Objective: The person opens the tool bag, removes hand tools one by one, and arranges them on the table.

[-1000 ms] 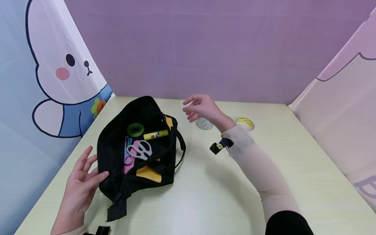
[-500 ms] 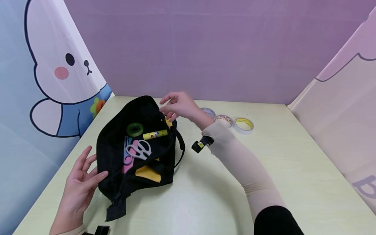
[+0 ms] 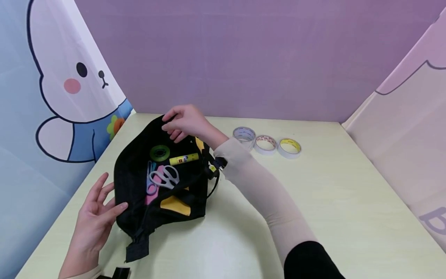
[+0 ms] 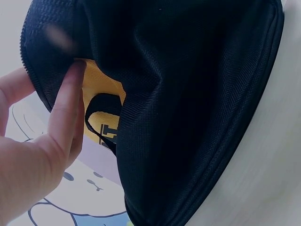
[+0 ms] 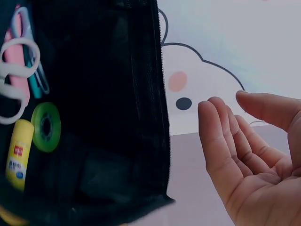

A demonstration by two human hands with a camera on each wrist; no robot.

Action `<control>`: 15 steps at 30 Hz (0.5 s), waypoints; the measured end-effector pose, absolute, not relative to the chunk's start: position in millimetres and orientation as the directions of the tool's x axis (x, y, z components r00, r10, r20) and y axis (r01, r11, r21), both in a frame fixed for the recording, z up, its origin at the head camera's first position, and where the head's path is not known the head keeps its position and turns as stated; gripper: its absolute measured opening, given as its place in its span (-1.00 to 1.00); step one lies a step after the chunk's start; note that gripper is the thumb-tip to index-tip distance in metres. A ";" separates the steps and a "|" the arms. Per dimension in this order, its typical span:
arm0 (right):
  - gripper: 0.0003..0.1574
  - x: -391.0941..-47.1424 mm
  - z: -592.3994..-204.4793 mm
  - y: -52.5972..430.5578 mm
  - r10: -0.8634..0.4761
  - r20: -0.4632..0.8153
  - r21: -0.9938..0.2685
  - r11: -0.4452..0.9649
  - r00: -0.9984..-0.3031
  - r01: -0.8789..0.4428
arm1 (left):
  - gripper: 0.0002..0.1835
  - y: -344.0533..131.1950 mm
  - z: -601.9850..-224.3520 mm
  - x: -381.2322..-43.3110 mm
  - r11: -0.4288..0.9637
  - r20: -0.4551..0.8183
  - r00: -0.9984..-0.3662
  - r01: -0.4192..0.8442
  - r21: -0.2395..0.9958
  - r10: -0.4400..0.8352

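Observation:
My left hand (image 3: 92, 224) pinches the near left edge of a black zip bag (image 3: 130, 186) with yellow panels, thumb on its inner side. The bag gapes toward me. Inside lie a green tape roll (image 5: 55, 127), a yellow glue stick (image 3: 184, 159), grey-handled scissors (image 5: 20, 71), a pink flat item (image 3: 151, 199) and a light blue looped item (image 3: 149, 180). Over the bag's far edge hovers my right hand (image 3: 188, 121), fingers loosely curved with nothing in them. The right wrist view has this hand (image 5: 254, 165) apart from the zip edge.
Three tape rolls stand in a row behind my right forearm: one with a purplish core (image 3: 244, 134), one red-patterned (image 3: 266, 142), one yellow-cored (image 3: 290, 146). They rest on a pale table (image 3: 334, 186). A purple cloth (image 3: 265, 58) rises at the back, printed sheets at both sides.
My right hand has swept left from beside the tape rolls to over the bag's far edge, uncovering the rolls. The left hand and the bag's contents have stayed put.

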State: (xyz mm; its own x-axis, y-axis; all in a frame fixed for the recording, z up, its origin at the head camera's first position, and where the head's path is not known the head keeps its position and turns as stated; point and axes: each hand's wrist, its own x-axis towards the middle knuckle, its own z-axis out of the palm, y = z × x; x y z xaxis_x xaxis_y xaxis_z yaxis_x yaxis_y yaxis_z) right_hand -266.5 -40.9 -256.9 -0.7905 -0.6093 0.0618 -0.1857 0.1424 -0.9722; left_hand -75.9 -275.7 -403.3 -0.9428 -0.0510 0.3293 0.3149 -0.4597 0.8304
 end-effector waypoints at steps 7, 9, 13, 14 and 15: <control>-0.60 -276.6 -265.4 -61.8 -0.594 0.008 -0.974 0.178 -0.804 -0.141 | -0.06 -275.9 -403.6 -75.1 -0.462 0.313 -0.948 0.302 0.834 -0.056; -0.60 -278.4 -268.9 -66.7 -0.589 -0.009 -0.976 0.182 -0.808 -0.121 | -0.06 -276.2 -403.8 -74.4 -0.455 0.304 -0.951 0.297 0.839 -0.060; -0.62 -282.2 -277.1 -76.3 -0.577 -0.019 -0.983 0.161 -0.816 -0.090 | -0.05 -276.6 -403.8 -74.1 -0.446 0.299 -0.952 0.296 0.845 -0.065; -0.63 -283.0 -279.8 -78.7 -0.574 -0.018 -0.984 0.154 -0.819 -0.086 | -0.05 -276.6 -403.9 -74.1 -0.446 0.300 -0.952 0.297 0.845 -0.066; -0.65 -283.9 -282.6 -81.1 -0.569 -0.019 -0.986 0.149 -0.822 -0.081 | -0.05 -276.7 -404.1 -74.1 -0.446 0.300 -0.951 0.298 0.844 -0.067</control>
State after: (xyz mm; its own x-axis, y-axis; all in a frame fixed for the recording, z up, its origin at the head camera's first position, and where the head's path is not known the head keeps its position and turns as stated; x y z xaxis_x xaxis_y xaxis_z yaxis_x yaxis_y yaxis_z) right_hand -283.9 -81.1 -282.6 -0.8223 -0.5688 -0.0186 -0.0806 0.1486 -0.9856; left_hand -74.1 -276.7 -404.1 -0.9515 -0.0675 0.3003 0.2979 -0.4464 0.8438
